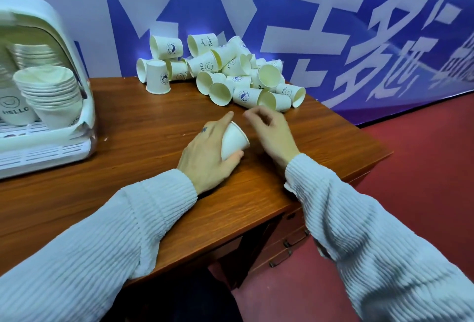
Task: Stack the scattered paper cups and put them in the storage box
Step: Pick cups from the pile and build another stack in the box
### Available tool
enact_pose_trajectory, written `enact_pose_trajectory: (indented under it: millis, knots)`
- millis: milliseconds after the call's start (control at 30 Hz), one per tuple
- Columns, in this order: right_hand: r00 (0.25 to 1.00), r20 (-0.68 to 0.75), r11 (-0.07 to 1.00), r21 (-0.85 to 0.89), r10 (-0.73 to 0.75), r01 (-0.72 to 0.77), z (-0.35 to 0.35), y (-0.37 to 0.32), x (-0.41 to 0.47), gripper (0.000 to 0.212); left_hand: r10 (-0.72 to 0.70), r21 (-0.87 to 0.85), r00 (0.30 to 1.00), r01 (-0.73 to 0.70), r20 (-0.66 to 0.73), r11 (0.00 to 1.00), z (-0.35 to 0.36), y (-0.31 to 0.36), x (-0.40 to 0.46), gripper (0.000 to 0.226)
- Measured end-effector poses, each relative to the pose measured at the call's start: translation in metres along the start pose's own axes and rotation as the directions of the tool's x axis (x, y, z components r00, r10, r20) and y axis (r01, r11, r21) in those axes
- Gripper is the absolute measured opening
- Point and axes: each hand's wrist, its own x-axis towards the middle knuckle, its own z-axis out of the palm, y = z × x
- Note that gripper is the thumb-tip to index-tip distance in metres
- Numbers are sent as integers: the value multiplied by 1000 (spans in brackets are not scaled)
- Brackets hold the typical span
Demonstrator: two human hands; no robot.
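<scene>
My left hand [205, 155] grips a white paper cup [233, 141] over the middle of the wooden table [128, 142], its mouth tilted to the right. Just to its right, my right hand [269, 129] hovers with loosely curled fingers and holds nothing. A pile of several scattered paper cups [230, 73] lies at the table's far edge against the blue banner; one cup [156, 76] stands upside down at the pile's left. The white storage box [51, 70] stands open at the left, with stacks of nested cups [51, 96] inside.
The blue banner [333, 26] with large white characters rises right behind the table. To the right the table ends, with a drawer unit [289, 239] below it and red floor [423, 168] beyond.
</scene>
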Motion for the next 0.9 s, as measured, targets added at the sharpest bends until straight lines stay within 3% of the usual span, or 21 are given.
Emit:
enact_pose_trajectory:
  millis: [67,133,233,300,467,567,700,800,900]
  knots:
    - [986,-168,958,-278,19,-66,-5,9,30,21,-24,-26,999,24,-25,999,-2,-1,0,84]
    - [975,-182,812,-544,128,-208,-11,23,56,34,-42,-41,999,41,-21,998,-4,-2,0,82]
    - [938,-141,610,-727,316,-314,-19,41,75,47,-36,-49,999,36,1,998,-5,-1,0,80]
    - [926,-173,556,-757,336,-343,-20,49,75,53,-34,-61,999,34,-7,998,-6,0,0,78]
    - [890,-400,677,-596,217,-433,-24,46,54,47,-82,-105,995,77,-53,991,-8,-1,4,77]
    - [873,-450,790,-459,187,-406,-28,32,37,42,-139,-192,987,122,-80,974,-11,1,4,78]
    - [950,-268,972,-126,161,-200,-22,2,17,21,-182,-306,963,115,-200,945,-32,10,7,74]
    - [985,-169,1000,-1,28,-29,-4,-37,12,16,-226,-425,910,62,-347,903,-66,14,8,72]
    - [986,-159,986,151,-54,78,28,-81,19,17,-216,-412,848,-4,-485,911,-109,9,0,73]
